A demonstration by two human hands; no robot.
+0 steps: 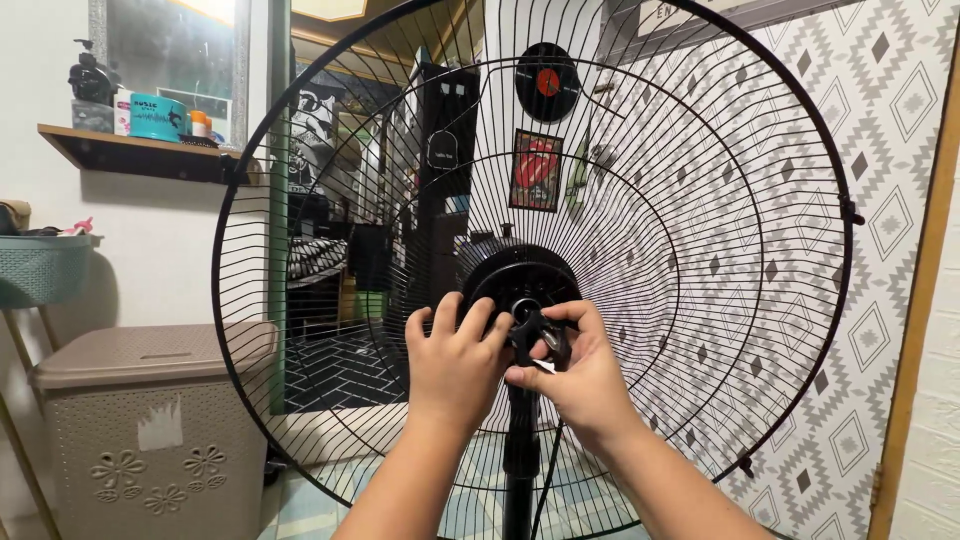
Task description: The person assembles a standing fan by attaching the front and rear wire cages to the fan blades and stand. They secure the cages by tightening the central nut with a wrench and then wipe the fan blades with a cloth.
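A large black wire fan guard [700, 250] fills most of the view, upright on a black stand pole [520, 460]. At its centre sits the round black motor hub [520, 275]. My left hand [452, 365] presses against the lower left of the hub, fingers curled over its edge. My right hand [580, 375] grips a small black knob-like part [535, 335] just below the hub's centre, thumb and fingers closed around it. Both forearms rise from the bottom of the frame.
A taupe lidded plastic bin [150, 430] stands at the lower left. A teal basket [40, 265] sits left of it. A wall shelf [140, 150] carries small containers. A patterned wall [880, 200] lies to the right, with a dark doorway behind the guard.
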